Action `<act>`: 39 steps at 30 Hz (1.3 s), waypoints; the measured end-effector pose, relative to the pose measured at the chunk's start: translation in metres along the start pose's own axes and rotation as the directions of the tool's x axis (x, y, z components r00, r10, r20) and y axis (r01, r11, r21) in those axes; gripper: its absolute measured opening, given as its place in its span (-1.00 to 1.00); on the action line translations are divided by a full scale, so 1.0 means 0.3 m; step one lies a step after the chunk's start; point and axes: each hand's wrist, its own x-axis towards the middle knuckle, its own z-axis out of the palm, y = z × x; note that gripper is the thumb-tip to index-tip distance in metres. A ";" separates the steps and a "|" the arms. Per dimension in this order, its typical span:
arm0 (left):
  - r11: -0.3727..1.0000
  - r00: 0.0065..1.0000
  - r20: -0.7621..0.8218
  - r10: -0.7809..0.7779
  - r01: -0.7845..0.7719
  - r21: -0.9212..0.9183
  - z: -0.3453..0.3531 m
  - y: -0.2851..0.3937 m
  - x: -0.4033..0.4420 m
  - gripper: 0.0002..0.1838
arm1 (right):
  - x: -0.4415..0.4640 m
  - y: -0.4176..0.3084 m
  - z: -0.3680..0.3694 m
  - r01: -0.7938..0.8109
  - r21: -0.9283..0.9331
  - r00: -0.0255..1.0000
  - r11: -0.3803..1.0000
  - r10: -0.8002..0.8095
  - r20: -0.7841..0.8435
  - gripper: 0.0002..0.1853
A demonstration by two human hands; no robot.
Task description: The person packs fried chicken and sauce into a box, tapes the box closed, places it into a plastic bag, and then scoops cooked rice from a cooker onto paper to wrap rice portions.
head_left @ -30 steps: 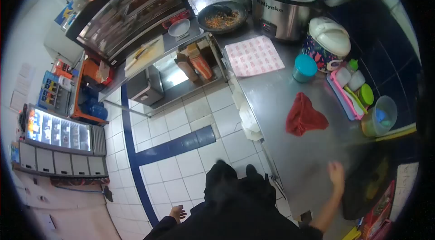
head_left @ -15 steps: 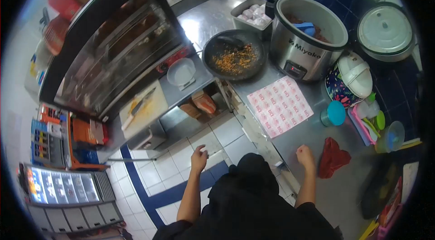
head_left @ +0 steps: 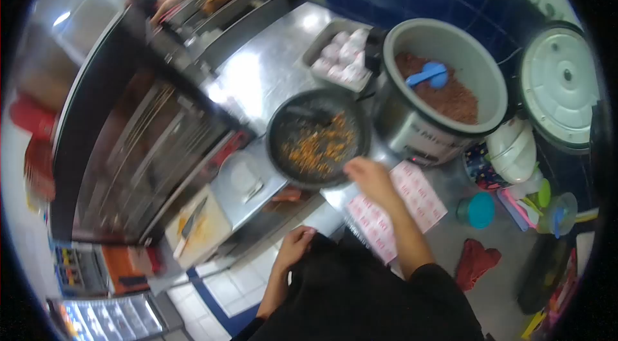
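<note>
My right hand (head_left: 369, 178) is over the paper's left part, its curled fingers close to the frying pan's right rim; nothing shows in them. The dark frying pan (head_left: 278, 157) contains browned chopped food (head_left: 315, 148) and a dark utensil. Beneath my right arm lies pink-and-white printed paper (head_left: 418, 196). My left hand (head_left: 294, 248) is low in front of my body, fingers bent against my black clothing; whether it grips the cloth is hidden. Beyond the paper stands a large silver cooker (head_left: 402, 125), open, with reddish-brown food (head_left: 454, 93) and a blue scoop (head_left: 436, 74) inside.
Behind the pan is a metal tray (head_left: 311, 61) of wrapped balls. A cutting board (head_left: 215, 217) with a knife (head_left: 192, 220) lies left, by a glass display cabinet (head_left: 129, 167). At right are a turquoise-lidded container (head_left: 479, 210) and a red cloth (head_left: 475, 265). Another person (head_left: 145, 1) stands far back.
The view has shifted toward the counter. My right hand has moved forward and left, from beside the red cloth to near the pan's rim. My left hand has come in against my clothing.
</note>
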 end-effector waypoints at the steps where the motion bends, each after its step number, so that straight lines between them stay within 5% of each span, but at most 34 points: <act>1: 0.992 0.990 -0.071 0.126 -0.123 0.035 -0.025 0.065 0.040 -0.72 | 0.018 -0.046 0.008 -0.048 0.092 0.995 0.995 0.040 0.097 -0.84; 2: 0.968 0.959 -0.138 0.247 -0.239 0.072 -0.037 0.127 0.082 -0.73 | 0.020 -0.016 0.047 0.106 0.088 0.989 0.990 -0.114 0.092 -0.85; 5: 0.879 0.861 -0.178 0.477 -0.472 0.071 -0.025 0.568 0.193 -0.79 | -0.041 -0.056 0.080 -0.023 0.067 0.979 0.998 0.009 0.203 -0.79; 6: 0.708 0.719 -0.064 0.692 -0.658 0.259 -0.021 0.747 0.211 -0.80 | -0.061 -0.080 0.060 -0.093 0.098 0.972 0.991 0.069 0.223 -0.79; 8: 0.393 0.440 0.163 0.883 -0.884 0.254 0.037 1.011 0.298 -0.82 | -0.124 -0.077 0.052 -0.203 0.123 0.962 0.971 0.174 0.211 -0.78; 10: 0.278 0.378 0.446 0.811 -0.920 0.275 0.129 1.265 0.383 -0.77 | -0.206 -0.049 0.052 -0.233 0.038 0.969 0.972 0.229 0.094 -0.75; 12: -0.039 0.196 0.626 0.755 -0.939 0.341 0.296 1.450 0.545 -0.76 | -0.261 -0.095 -0.003 -0.359 0.114 0.932 0.927 0.361 -0.003 -0.76; 14: -0.251 0.270 0.782 0.562 -0.845 0.472 0.502 1.550 0.739 -0.69 | -0.311 -0.133 -0.044 -0.444 0.206 0.879 0.872 0.469 -0.087 -0.76; 18: -0.493 0.627 0.773 0.092 -0.646 0.583 0.770 1.567 0.944 -0.67 | -0.428 -0.141 -0.056 -0.534 0.366 0.606 0.762 0.647 -0.462 -0.76; 20: -0.487 0.654 0.747 0.118 -0.618 0.618 0.860 1.503 1.088 -0.66 | -0.485 -0.105 -0.034 -0.433 0.537 0.442 0.724 0.690 -0.573 -0.77; 23: -0.525 0.703 0.699 0.126 -0.551 0.649 0.906 1.496 1.133 -0.59 | -0.505 -0.097 -0.045 -0.336 0.679 0.341 0.653 0.756 -0.559 -0.79; 28: -0.603 0.658 0.729 0.190 -0.508 0.615 0.859 1.541 1.054 -0.46 | -0.438 0.064 -0.166 -0.303 0.574 0.384 0.761 0.649 -0.657 -0.80; 30: -0.777 0.431 0.829 0.357 -0.356 0.520 0.823 1.572 1.020 -0.52 | -0.324 0.045 -0.312 -0.372 0.537 0.299 0.757 0.645 -0.703 -0.65; 33: -0.781 0.422 0.787 0.449 -0.243 0.576 0.814 1.570 1.072 -0.63 | -0.222 0.165 -0.430 -0.261 0.284 0.382 0.923 0.369 -0.848 -0.18; 34: -0.770 0.522 0.757 0.394 -0.262 0.582 0.840 1.585 1.065 -0.60 | -0.198 0.183 -0.470 -0.202 0.277 0.445 0.939 0.340 -0.829 0.00; 39: -0.565 0.672 0.685 0.282 -0.461 0.685 1.069 1.535 1.104 -0.69 | -0.131 0.177 -0.540 -0.124 0.205 0.549 0.971 0.240 -0.801 0.26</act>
